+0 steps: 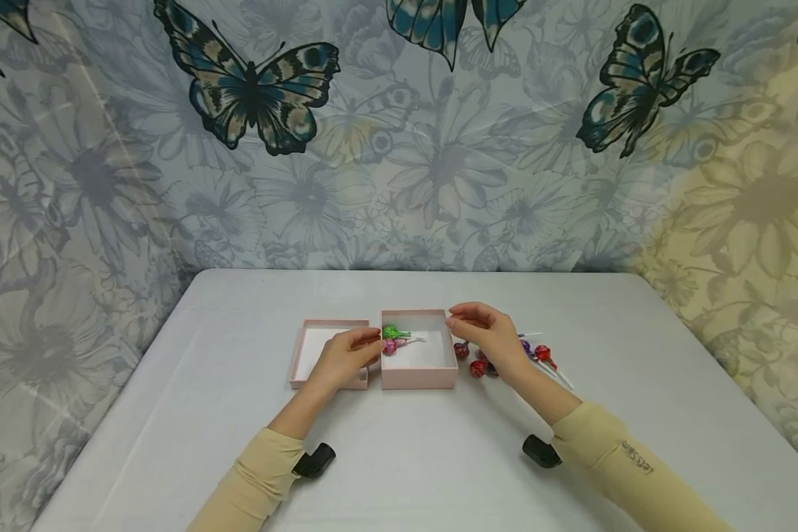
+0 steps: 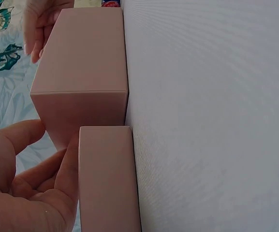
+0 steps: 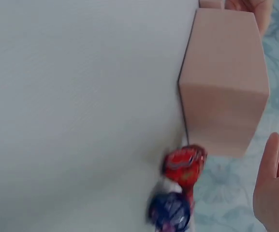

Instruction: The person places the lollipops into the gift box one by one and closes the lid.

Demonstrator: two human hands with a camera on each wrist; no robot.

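Note:
A pale pink open box (image 1: 417, 379) stands mid-table with a green lollipop (image 1: 390, 332) and a pink lollipop (image 1: 389, 346) inside, along its left side. My left hand (image 1: 347, 355) is at the box's left wall; in the left wrist view its thumb tip meets the upper edge and its fingers reach between box and lid. The shallow pink lid (image 1: 296, 360) lies left of the box, partly behind that hand. My right hand (image 1: 495, 336) hovers by the right rim, fingers loosely bent and holding nothing. Several wrapped lollipops (image 1: 479, 367) lie beneath and beside it.
A red lollipop (image 1: 543, 353) lies at the right end of the pile, its stick pointing toward the front right. White cloth covers the table (image 1: 399, 458). Behind it hangs a backdrop (image 1: 399, 185) with butterflies and flowers.

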